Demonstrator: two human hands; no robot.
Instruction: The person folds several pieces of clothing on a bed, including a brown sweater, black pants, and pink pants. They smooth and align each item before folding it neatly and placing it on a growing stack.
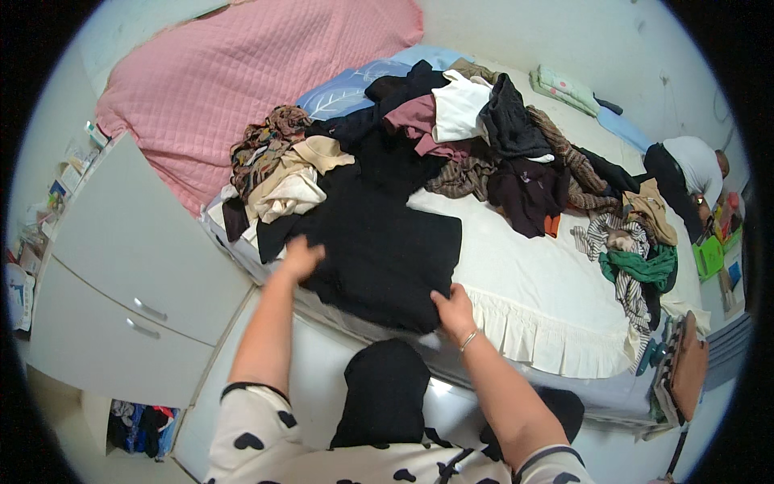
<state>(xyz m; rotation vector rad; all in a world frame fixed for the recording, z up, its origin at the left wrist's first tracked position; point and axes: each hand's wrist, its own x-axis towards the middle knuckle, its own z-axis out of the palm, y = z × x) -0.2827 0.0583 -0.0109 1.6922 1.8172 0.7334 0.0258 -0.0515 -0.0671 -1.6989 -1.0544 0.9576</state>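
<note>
A black garment [375, 254] lies spread over the near edge of the bed, its far part running up under the heap of clothes. My right hand [455, 307] pinches its near right corner between thumb and fingers. At the garment's left side is my left hand [302, 259], slightly blurred, its fingers on or just over the cloth; whether it grips is unclear. Left of the garment sit a cream garment [289, 196] and a patterned multicoloured cloth [266, 145]. Beyond it, a mauve garment [417, 121] and a white top [462, 106] lie on the pile.
A white ruffled sheet [544, 290] covers the bed. A pink quilted cover [242, 78] rises behind. The grey cabinet [139, 254] stands close on the left. Striped and green clothes [641, 266] lie at right, near a brown board [689, 369]. Another person [689, 169] bends over at far right.
</note>
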